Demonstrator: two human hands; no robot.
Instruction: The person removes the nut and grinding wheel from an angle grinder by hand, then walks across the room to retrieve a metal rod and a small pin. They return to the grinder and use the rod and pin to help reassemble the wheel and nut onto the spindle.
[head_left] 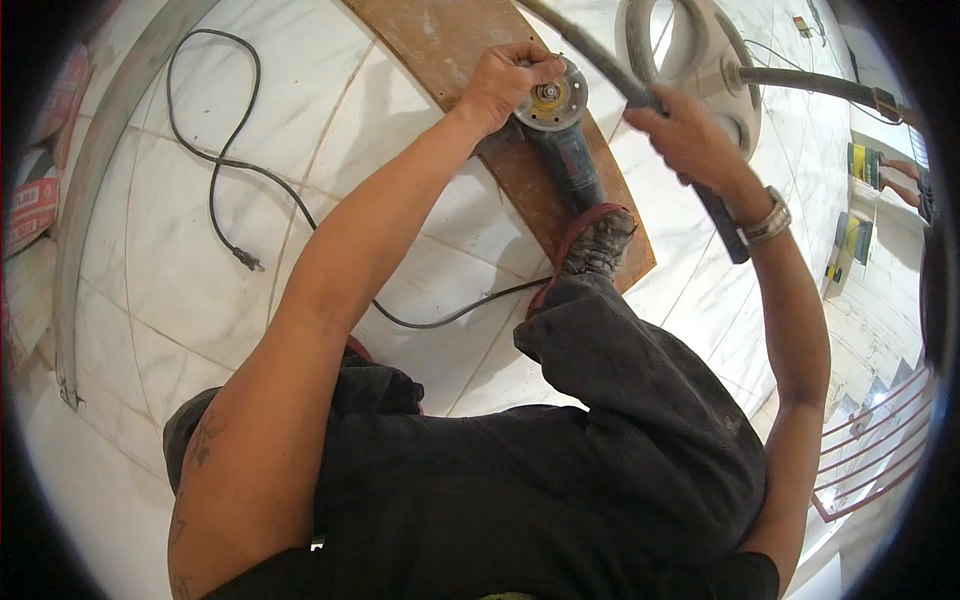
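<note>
An angle grinder (570,165) lies on a brown wooden board (425,35), its disc (563,112) facing up. My left hand (508,85) is closed in a pinch at the disc, beside the centre nut. What the fingertips hold, if anything, is too small to make out. My right hand (690,135) grips a long-handled tool (722,225) with a dark rubber grip; its shaft slants up and left, and its far end lies outside the view. My shoe (600,243) rests against the grinder's rear end.
The grinder's black cord (220,157) loops across the tiled floor (190,270), with its plug (248,260) lying loose. A large grey plastic piece with a hose (815,80) stands at upper right. A metal bar (72,260) runs along the left; a red metal rack (875,445) stands right. Another person's hands (900,180) show at far right.
</note>
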